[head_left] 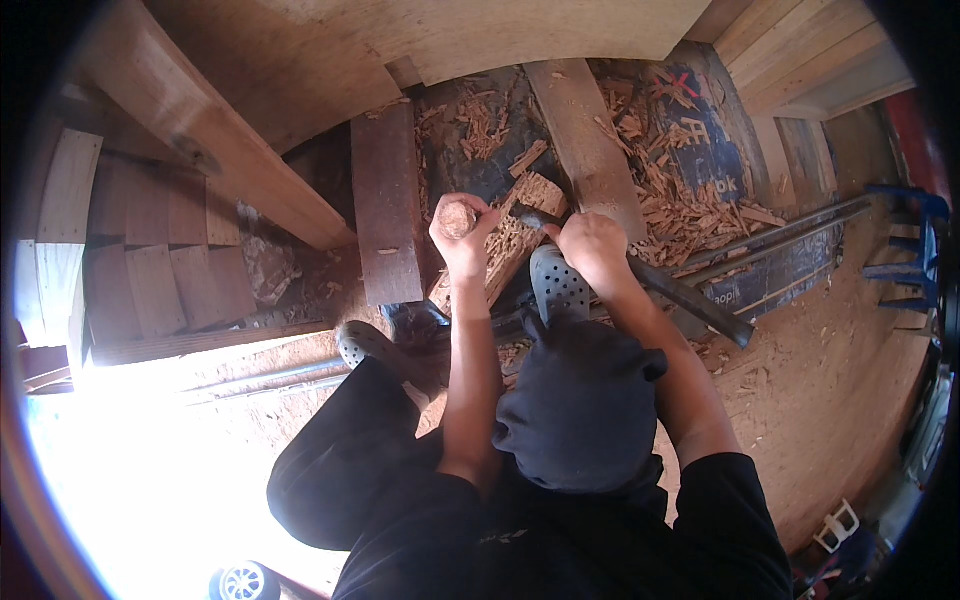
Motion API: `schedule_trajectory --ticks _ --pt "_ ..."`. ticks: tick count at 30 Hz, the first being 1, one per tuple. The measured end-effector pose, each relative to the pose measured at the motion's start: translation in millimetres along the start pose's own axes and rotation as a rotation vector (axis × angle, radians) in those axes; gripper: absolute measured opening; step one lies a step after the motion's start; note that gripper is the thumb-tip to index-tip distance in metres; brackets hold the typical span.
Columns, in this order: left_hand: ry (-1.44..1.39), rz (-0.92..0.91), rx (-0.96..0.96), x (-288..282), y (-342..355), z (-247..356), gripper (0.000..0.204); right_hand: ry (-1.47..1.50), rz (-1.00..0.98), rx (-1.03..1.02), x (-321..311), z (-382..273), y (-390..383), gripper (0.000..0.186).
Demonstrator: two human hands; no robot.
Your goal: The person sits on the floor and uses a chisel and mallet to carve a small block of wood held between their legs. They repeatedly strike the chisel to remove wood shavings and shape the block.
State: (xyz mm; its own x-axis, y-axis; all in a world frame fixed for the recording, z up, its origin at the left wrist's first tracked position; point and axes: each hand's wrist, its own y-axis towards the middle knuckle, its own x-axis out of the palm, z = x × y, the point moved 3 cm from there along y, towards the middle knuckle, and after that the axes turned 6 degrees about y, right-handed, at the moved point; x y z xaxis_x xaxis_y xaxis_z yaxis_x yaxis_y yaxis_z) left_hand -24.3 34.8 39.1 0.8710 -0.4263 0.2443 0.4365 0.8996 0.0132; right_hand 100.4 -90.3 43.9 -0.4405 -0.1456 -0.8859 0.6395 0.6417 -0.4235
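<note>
My left hand [463, 238] is wrapped round an upright tool, seen end-on by its round, worn wooden handle [458, 220]. It looks like a chisel, but its lower end is hidden under my fist. Below and beside that hand lies a rough, pitted block of wood [507, 245], set at a slant. My right hand [592, 245] grips a hammer, whose dark head [533, 214] is over the block's right side. A dark bar [700, 305] runs from behind my right wrist toward the lower right; whether it belongs to the hammer I cannot tell.
My right clog [560, 285] is against the block; the left clog [362, 343] stands further left. Planks [388, 200] [590, 140] flank the work. Wood chips [690, 215] cover the ground. Metal pipes [770, 238] lie at right, near a blue plastic chair [905, 245]. A beam [210, 125] leans at left.
</note>
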Motion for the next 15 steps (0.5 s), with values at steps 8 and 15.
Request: schedule_trajectory --ticks 8,15 --pt "-0.030 -0.018 -0.015 2.8 -1.8 -12.6 0.027 -0.013 -0.002 -0.024 3.3 2.6 2.1 0.057" --pt "0.011 -0.013 -0.047 3.7 -3.6 -14.8 0.027 -0.039 0.026 -0.001 5.8 3.2 2.3 0.055"
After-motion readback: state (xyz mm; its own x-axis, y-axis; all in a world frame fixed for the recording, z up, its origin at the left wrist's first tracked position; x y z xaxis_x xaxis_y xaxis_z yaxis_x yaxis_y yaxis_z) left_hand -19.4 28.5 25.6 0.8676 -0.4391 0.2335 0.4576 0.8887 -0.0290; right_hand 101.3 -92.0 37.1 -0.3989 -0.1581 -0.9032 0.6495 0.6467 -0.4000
